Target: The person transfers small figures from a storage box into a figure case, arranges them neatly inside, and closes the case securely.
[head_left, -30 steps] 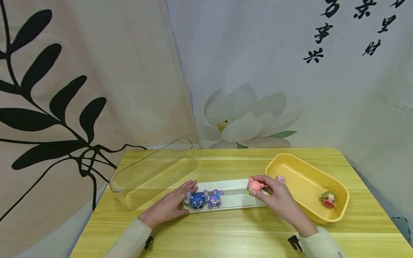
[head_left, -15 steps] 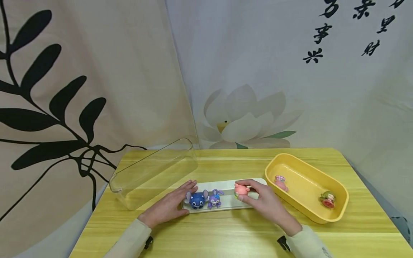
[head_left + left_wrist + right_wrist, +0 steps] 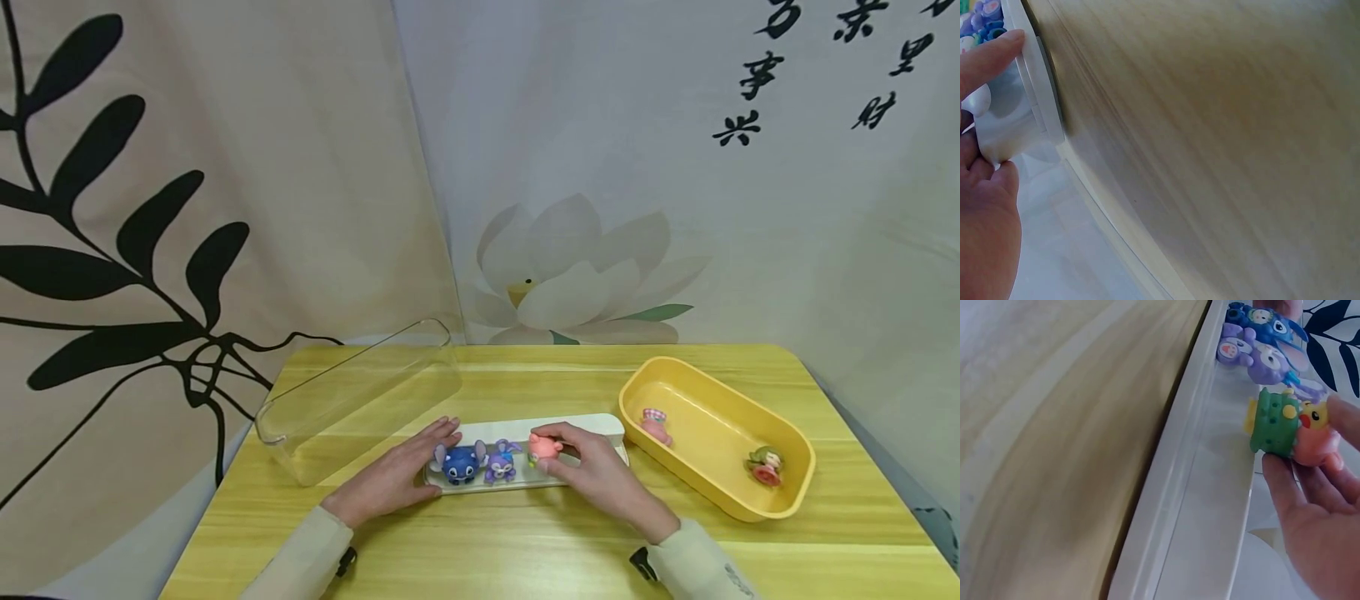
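Note:
A long white tray (image 3: pixel 600 427) lies on the wooden table. At its left end stand a blue big-eared figure (image 3: pixel 459 465) and, beside it, a purple long-eared figure (image 3: pixel 501 463). My left hand (image 3: pixel 397 479) rests around the tray's left end, thumb along the front edge, as the left wrist view (image 3: pixel 988 212) also shows. My right hand (image 3: pixel 603 471) pinches a pink figure (image 3: pixel 543 447) just right of the purple one. In the right wrist view the pink figure's green base (image 3: pixel 1275 423) tilts sideways over the tray, between fingers and thumb of my right hand (image 3: pixel 1319 512).
A yellow bin (image 3: pixel 712 400) stands at the right, holding a pink figure with a checked top (image 3: pixel 655 425) and a green-and-red figure (image 3: pixel 765 467). A clear plastic cover (image 3: pixel 360 400) lies behind my left hand. A patterned cloth hangs behind the table.
My right hand has carried the pink figure leftward along the tray, from its right end to beside the purple figure. My left hand has stayed at the tray's left end.

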Demonstrator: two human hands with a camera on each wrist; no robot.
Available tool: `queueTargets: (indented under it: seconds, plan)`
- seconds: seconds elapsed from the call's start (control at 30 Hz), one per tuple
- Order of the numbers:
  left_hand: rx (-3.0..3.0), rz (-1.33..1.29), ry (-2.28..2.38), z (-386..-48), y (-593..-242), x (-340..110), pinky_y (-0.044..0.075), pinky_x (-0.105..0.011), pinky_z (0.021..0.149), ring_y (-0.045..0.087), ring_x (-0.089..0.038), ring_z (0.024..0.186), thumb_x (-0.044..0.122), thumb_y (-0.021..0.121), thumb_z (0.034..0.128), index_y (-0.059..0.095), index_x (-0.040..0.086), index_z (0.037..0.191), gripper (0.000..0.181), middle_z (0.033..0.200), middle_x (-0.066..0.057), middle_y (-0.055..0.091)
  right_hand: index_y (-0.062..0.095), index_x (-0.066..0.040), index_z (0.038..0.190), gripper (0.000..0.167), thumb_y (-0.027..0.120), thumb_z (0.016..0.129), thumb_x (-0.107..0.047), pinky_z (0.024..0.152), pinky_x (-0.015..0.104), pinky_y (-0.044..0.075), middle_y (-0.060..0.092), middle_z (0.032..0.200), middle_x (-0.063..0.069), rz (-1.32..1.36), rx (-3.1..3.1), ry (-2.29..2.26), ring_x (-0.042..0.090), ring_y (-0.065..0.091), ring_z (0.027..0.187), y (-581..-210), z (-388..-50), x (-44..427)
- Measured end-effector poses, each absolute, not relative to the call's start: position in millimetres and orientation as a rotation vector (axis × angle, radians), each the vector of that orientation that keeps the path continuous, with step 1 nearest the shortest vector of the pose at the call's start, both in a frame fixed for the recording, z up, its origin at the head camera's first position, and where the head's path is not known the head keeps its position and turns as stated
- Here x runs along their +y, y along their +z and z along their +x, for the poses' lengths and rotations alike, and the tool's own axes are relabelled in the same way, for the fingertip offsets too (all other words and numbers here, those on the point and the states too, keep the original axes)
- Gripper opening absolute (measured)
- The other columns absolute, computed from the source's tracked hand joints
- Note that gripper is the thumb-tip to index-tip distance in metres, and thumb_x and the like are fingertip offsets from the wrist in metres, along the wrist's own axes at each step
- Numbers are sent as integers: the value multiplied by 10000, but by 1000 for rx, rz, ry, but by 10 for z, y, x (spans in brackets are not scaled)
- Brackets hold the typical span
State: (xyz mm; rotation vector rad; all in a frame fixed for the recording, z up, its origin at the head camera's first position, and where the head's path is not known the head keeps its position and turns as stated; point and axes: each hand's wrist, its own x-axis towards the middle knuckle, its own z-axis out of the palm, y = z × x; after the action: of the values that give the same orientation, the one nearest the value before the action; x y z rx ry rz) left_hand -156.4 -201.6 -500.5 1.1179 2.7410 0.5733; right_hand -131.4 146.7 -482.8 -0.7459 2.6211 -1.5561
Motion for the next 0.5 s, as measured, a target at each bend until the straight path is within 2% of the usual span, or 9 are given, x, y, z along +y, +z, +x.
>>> queueTargets:
  seconds: [0.27, 0.5]
  plan:
    - [2737, 1110, 594, -1566, -5008, -2012, 347, -487, 1202, 230, -262, 1563, 217, 832, 894, 357, 112, 1620, 874, 1721, -57, 206, 683, -77, 1300, 368, 770, 948, -141, 990, 294, 568, 709, 1235, 7, -738, 2559, -1568, 180, 671, 1130, -4862, -1332, 1417]
    - [2742, 1106, 581, -1562, -5013, -2009, 349, -478, 1204, 226, -255, 1564, 225, 834, 895, 354, 116, 1621, 877, 1726, -30, 189, 688, -80, 1297, 372, 774, 944, -159, 969, 324, 585, 711, 1261, 51, -785, 2628, -1478, 197, 685, 1120, -4916, -1337, 1384]
